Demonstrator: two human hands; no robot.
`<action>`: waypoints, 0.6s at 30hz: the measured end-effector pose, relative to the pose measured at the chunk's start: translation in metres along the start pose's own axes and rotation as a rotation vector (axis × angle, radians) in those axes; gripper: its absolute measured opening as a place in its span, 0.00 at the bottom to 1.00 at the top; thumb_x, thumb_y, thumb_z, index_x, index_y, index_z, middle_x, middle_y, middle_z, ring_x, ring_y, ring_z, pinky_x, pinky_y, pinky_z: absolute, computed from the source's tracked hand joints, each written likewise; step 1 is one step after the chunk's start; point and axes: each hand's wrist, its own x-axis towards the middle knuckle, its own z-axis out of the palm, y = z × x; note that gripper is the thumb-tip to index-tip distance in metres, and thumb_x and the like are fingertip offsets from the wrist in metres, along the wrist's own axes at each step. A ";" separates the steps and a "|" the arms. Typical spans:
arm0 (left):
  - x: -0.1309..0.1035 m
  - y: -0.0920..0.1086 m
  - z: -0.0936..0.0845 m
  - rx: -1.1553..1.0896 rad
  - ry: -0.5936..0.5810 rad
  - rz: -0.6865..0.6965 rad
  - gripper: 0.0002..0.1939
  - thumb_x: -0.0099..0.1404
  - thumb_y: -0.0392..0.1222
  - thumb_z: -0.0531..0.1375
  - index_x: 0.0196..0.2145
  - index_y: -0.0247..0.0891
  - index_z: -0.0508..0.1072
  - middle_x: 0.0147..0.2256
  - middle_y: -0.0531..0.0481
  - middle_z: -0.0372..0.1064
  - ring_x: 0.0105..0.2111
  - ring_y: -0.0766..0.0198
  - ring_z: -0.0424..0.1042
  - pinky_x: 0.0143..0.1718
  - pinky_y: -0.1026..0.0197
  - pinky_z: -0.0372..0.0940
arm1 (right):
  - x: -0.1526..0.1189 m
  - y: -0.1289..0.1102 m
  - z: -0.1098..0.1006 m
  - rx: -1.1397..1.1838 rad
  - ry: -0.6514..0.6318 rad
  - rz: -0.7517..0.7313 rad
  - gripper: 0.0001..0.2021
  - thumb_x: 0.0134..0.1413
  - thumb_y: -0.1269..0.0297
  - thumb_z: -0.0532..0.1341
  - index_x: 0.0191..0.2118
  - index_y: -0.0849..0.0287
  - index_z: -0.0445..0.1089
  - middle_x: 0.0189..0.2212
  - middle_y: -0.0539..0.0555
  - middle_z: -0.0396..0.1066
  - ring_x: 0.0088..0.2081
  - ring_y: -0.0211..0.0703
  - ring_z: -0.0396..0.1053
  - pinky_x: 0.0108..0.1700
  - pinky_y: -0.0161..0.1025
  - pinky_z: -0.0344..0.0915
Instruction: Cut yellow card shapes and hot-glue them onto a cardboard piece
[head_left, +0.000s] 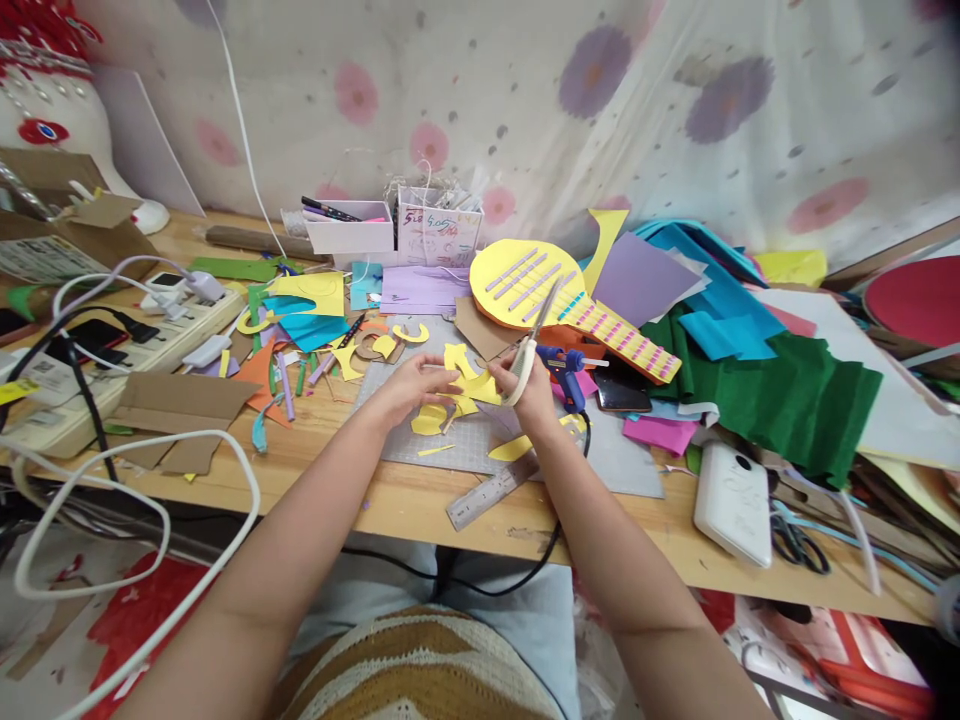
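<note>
My right hand [534,392] is closed round the pale handles of a pair of scissors [523,368], whose blades point up and away. My left hand [411,390] has its fingers stretched out over yellow cut scraps [466,384] on the grey cutting mat [405,462]; whether they touch the scraps is hard to see. Behind my right hand lies a yellow guitar-like paper craft [501,268], with lilac strips on its round body and pink marks along its neck. A blue glue gun [567,372] sits just right of that hand.
A metal ruler [480,500] lies near the front edge. Green crepe paper [787,395], a white power bank [733,505] and dark-handled scissors [801,545] are at the right. Cardboard pieces [176,410], a power strip [184,330] and a looped white cable [251,480] occupy the left.
</note>
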 end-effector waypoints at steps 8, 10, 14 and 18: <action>0.002 -0.005 0.011 0.029 0.063 0.098 0.15 0.46 0.43 0.67 0.28 0.33 0.69 0.28 0.50 0.72 0.29 0.64 0.73 0.33 0.61 0.68 | -0.007 -0.003 0.007 -0.045 -0.085 -0.020 0.22 0.36 0.48 0.63 0.29 0.57 0.54 0.23 0.47 0.62 0.20 0.32 0.58 0.23 0.35 0.59; 0.004 -0.004 0.011 0.049 0.102 0.142 0.16 0.44 0.43 0.68 0.28 0.33 0.69 0.27 0.52 0.71 0.28 0.65 0.72 0.30 0.61 0.68 | -0.008 -0.004 0.007 -0.090 -0.132 -0.010 0.21 0.36 0.48 0.63 0.29 0.58 0.56 0.22 0.47 0.63 0.20 0.32 0.58 0.23 0.34 0.58; 0.003 0.000 0.011 0.027 0.136 0.190 0.20 0.41 0.42 0.69 0.32 0.34 0.68 0.26 0.52 0.71 0.27 0.64 0.71 0.28 0.62 0.68 | -0.008 -0.003 0.007 -0.105 -0.144 0.002 0.21 0.36 0.49 0.63 0.29 0.58 0.56 0.24 0.48 0.64 0.21 0.33 0.58 0.23 0.35 0.58; -0.001 -0.001 0.013 -0.030 0.060 0.149 0.21 0.43 0.41 0.69 0.34 0.34 0.68 0.31 0.50 0.72 0.29 0.64 0.73 0.30 0.61 0.68 | -0.006 -0.001 0.006 -0.058 -0.072 -0.020 0.21 0.37 0.49 0.63 0.29 0.57 0.55 0.25 0.49 0.64 0.21 0.33 0.58 0.24 0.35 0.59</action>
